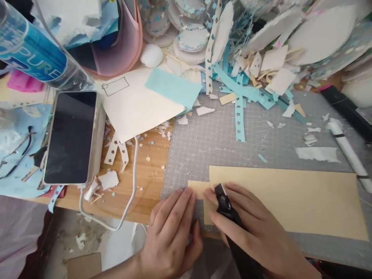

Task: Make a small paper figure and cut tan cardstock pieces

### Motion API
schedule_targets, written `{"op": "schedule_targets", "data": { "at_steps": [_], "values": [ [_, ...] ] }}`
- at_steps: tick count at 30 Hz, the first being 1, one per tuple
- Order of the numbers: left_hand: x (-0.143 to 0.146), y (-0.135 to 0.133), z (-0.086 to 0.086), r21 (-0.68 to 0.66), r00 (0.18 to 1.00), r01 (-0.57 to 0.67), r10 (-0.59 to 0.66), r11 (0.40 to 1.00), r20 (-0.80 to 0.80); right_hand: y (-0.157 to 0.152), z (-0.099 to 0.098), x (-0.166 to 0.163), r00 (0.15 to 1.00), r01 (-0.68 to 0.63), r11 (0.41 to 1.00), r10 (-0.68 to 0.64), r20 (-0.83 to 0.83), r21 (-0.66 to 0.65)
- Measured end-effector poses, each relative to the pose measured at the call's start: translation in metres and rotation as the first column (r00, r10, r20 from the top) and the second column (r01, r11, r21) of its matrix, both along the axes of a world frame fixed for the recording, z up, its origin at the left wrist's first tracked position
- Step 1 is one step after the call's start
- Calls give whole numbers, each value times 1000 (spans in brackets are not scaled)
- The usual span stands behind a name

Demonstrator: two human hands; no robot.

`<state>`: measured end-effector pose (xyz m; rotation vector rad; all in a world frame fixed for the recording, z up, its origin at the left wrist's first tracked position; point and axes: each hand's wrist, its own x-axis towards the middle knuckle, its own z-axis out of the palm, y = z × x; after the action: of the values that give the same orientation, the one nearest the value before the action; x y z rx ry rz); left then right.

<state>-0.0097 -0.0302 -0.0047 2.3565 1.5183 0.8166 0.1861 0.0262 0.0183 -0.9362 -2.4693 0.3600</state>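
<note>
A tan sheet of paper (290,201) lies on the grey cutting mat (232,139) near the front edge. My right hand (250,228) is closed around a black utility knife (225,203), its blade tip at the sheet's left end. My left hand (171,232) lies flat with fingers stretched, fingertips pressing a small tan strip (197,188) at the sheet's left corner.
A phone (71,137) with a white cable (130,186) lies on the wooden table at left. Behind it stand a water bottle (35,50) and a pink container (122,42). Blue and white paper scraps (247,89) pile at the back. A white pen (347,151) lies at right.
</note>
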Motion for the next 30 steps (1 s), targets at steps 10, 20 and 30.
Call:
{"op": "schedule_targets", "data": {
  "at_steps": [10, 20, 30],
  "values": [
    [0, 0, 1, -1, 1000, -13, 13, 1000, -14, -1, -2, -1, 1000, 10, 1000, -10, -2, -5],
    [-1, 2, 2, -4, 1000, -7, 7, 1000, -24, 1, -1, 0, 1000, 2, 1000, -2, -11, -12],
    [-1, 1, 1, -5, 1000, 4, -4, 1000, -15, -1, -3, 0, 1000, 11, 1000, -11, -10, -7]
  ]
}}
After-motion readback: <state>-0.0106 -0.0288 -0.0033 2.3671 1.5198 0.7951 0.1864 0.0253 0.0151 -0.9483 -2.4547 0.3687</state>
